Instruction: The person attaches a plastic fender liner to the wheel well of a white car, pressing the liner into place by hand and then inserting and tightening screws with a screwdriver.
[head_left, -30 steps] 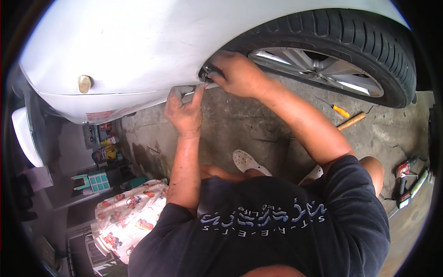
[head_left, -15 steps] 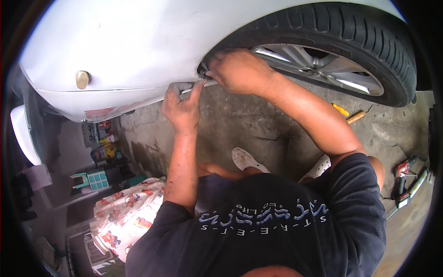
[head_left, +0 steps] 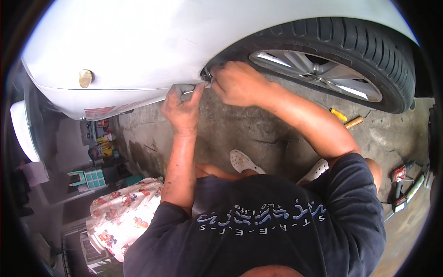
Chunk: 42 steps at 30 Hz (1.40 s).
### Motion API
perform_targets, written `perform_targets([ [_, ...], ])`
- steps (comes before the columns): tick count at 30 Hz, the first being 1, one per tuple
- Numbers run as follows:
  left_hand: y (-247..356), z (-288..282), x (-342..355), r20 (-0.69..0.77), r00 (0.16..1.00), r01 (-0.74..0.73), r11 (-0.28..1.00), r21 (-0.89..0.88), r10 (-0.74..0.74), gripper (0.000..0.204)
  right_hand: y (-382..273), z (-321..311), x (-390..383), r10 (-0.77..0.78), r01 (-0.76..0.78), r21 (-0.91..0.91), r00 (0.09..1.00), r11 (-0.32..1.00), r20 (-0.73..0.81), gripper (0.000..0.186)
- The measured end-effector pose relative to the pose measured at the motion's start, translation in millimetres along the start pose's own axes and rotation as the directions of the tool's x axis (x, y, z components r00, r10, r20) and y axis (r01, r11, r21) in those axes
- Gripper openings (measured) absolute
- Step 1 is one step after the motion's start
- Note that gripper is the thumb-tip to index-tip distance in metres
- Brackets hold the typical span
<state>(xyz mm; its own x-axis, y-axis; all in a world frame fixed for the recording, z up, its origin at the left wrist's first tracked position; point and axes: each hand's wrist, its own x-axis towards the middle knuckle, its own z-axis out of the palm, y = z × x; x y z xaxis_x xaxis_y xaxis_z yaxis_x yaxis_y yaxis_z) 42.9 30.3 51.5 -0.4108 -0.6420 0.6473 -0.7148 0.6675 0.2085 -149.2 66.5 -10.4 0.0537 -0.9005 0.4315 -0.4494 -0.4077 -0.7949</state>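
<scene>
The white car's bumper spans the top, its lower edge running to the wheel arch beside a black tyre with a silver alloy rim. My left hand is closed on the bumper's lower edge near the arch corner, thumb and curled fingers gripping it. Close beside it, my right hand is closed at the arch corner, fingers bent inward. What its fingertips hold, if anything, is hidden behind the hand. A dark gap with small parts shows at the corner.
On the concrete floor under my right forearm lie a yellow-handled tool and a wooden handle. A red and black power drill lies farther right. To the left are a teal plastic stool and a patterned cloth.
The view has shifted slightly, so the wheel sits lower in the picture. My right hand has drawn a little down from the arch; my left hand keeps its hold.
</scene>
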Motion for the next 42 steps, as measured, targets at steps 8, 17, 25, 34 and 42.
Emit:
perform_targets([
  [8, 4.8, -2.5, 0.8, 0.011, 1.000, 0.027, 0.999, 0.044, -0.028, 0.034, -23.8, -4.4, 1.4, 0.156, -0.157, 0.005, 0.980, 0.988, 0.122, 0.025],
  [17, -0.9, -2.7, 3.0, 0.040, 0.999, 0.032, 0.999, 0.035, -0.033, 0.031, -1.3, -2.9, 16.9, 0.172, -0.199, 0.199, 0.975, 0.960, 0.142, 0.030],
  [25, -1.4, -1.3, 3.8, 0.024, 1.000, 0.012, 0.999, 0.030, -0.013, 0.032, 7.2, 3.0, 24.5, 0.241, -0.287, 0.388, 0.956, 0.876, 0.164, 0.037],
  [34, -11.5, 7.7, -40.6, 0.001, 0.979, 0.202, 0.964, 0.174, -0.206, 0.100, -12.3, -32.3, 24.2, -0.044, 0.044, 0.004, 0.994, 0.999, 0.105, 0.029],
  [42, 4.6, 36.7, -31.5, -0.016, 0.998, 0.061, 0.949, 0.309, -0.059, 0.156, -4.9, -26.4, 27.8, -0.102, 0.101, -0.027, 0.994, 0.994, -0.027, 0.027],
])
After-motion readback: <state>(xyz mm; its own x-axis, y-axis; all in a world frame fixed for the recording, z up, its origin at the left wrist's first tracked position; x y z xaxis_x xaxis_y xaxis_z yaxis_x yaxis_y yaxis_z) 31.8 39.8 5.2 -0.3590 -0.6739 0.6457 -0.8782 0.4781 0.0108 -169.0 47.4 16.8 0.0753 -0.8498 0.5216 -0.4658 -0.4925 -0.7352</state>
